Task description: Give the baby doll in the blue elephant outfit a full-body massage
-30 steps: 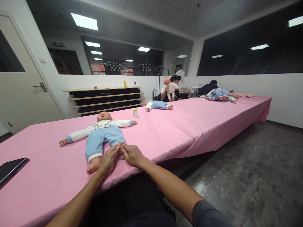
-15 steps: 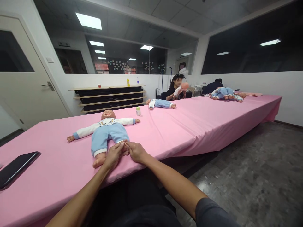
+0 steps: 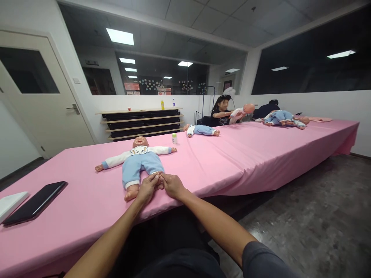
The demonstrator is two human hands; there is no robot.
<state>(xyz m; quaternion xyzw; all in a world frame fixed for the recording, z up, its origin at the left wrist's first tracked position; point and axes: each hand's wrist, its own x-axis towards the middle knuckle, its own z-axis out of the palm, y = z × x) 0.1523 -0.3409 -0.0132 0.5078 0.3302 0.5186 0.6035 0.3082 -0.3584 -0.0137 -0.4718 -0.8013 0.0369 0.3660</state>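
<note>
A baby doll in a white top and light blue trousers lies on its back on the pink-covered table, arms spread, feet towards me. My left hand and my right hand meet at the doll's foot on the right side, both closed around it with thumbs close together. Most of that foot is hidden by my fingers. The doll's other bare foot rests free beside my left hand.
A black phone-like slab and a white flat item lie at left. Past the doll stand a green-capped bottle and another doll. A co-worker holds a doll; more dolls are piled at far right.
My view has turned slightly left, bringing the white flat item into sight. My hands stay on the doll's foot. The co-worker's doll has moved right, away from the co-worker's head.
</note>
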